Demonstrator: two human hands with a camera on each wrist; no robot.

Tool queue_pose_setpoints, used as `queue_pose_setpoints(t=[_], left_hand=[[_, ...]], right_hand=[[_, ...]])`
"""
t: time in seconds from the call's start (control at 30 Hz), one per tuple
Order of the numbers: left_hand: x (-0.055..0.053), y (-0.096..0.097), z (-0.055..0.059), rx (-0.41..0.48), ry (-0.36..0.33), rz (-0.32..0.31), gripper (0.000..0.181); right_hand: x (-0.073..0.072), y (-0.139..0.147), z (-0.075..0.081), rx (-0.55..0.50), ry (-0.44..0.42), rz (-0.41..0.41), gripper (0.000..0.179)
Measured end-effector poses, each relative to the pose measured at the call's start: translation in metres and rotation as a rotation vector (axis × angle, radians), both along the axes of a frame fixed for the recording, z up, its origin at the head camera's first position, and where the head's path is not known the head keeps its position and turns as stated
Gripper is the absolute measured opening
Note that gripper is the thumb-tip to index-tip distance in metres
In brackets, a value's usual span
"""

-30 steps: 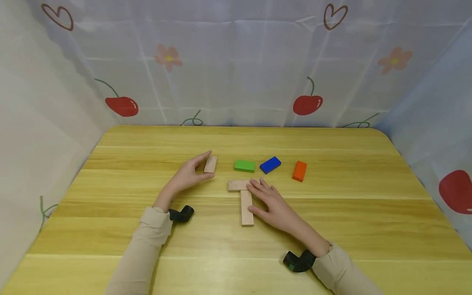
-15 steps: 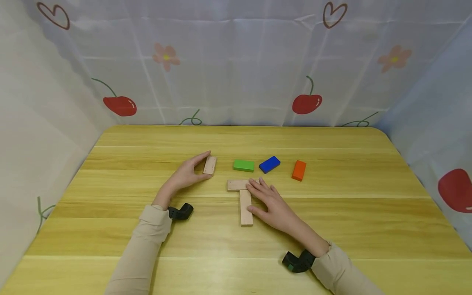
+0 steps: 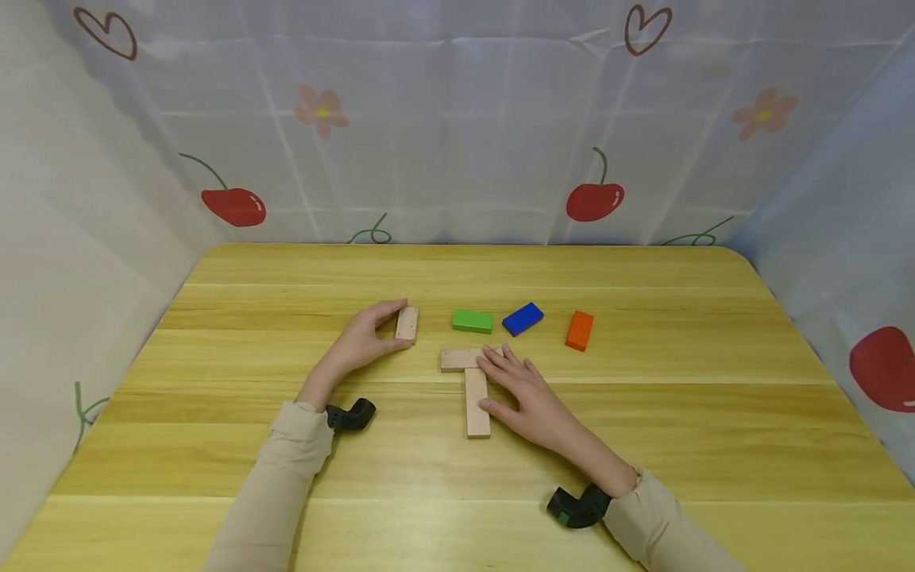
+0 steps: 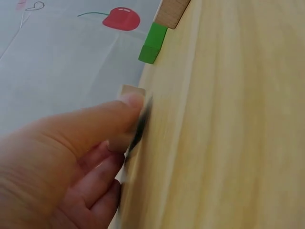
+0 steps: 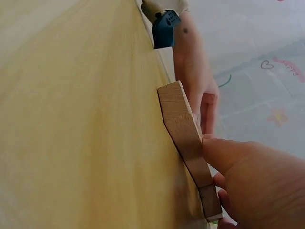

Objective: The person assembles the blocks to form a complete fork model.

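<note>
My left hand [image 3: 362,338] pinches a short plain wooden block [image 3: 407,325] between thumb and fingers. In the left wrist view the thumb [image 4: 131,100] covers much of this block, and a dark shadow lies below it, so it seems tilted or just off the table. Nearer me, two plain blocks form a T: a crosswise block [image 3: 460,359] and a lengthwise block [image 3: 476,403] meeting it. My right hand [image 3: 532,401] rests on them, fingers over the crosswise block's right end, thumb at the lengthwise block's side. That right end is partly hidden.
Behind the T lie a green block [image 3: 472,321], a blue block [image 3: 523,318] set at an angle, and an orange block [image 3: 580,330] farther right. All stand on a wooden table [image 3: 286,274], with a patterned curtain [image 3: 443,159] along its far edge.
The left hand and its wooden block have shifted slightly toward me. The right hand and the T blocks hold still, as do the coloured blocks.
</note>
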State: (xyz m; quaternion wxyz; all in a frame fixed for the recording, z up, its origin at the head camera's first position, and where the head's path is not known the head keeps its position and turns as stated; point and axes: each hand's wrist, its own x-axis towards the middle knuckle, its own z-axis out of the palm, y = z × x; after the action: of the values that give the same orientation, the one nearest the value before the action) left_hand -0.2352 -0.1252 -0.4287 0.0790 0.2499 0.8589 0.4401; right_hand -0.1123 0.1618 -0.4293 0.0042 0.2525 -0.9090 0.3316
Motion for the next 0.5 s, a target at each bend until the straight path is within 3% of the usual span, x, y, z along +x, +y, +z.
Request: queue_pose_setpoints(t=[0.23,0.37,0.5], left_hand=[[0.018,0.002,0.013,0.136,-0.060,0.028,0.068],[0.042,0.011,0.025,0.159,-0.017,0.024,0.065],[0.071,0.021,0.033,0.079,0.079,-0.007,0.065]], right_hand=[[0.000,0.000,-0.001,-0.003,0.001,-0.002,0.060],[0.000,0.000,-0.001,-0.003,-0.003,-0.005,0.060],[0.000,0.000,-0.001,-0.003,-0.005,-0.009,0.060]])
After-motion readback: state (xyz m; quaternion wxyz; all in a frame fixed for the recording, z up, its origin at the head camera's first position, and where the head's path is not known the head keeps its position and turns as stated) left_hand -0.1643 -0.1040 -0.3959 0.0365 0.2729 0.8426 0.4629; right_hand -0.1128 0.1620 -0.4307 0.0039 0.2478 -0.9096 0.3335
